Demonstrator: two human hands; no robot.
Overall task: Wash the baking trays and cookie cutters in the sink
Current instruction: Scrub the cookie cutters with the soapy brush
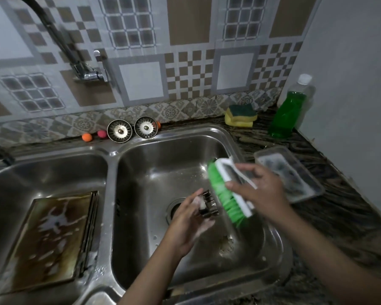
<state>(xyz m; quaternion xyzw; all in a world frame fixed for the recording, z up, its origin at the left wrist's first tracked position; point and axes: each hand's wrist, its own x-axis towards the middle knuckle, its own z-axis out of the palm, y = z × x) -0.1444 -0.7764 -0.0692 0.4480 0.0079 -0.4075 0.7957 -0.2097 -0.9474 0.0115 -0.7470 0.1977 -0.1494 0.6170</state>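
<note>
Over the right basin of the steel double sink, my left hand grips a small metal cookie cutter, soapy with foam. My right hand holds a scrub brush with a white back and green bristles; the bristles touch the cutter from the right. A stack of browned, soapy baking trays leans in the left basin. On the counter to the right lies a clear tray with foam in it.
Black faucet rises at the back left. Two sink strainers and small orange and pink balls sit on the back ledge. Yellow-green sponges and a green dish-soap bottle stand at the back right, next to a wall.
</note>
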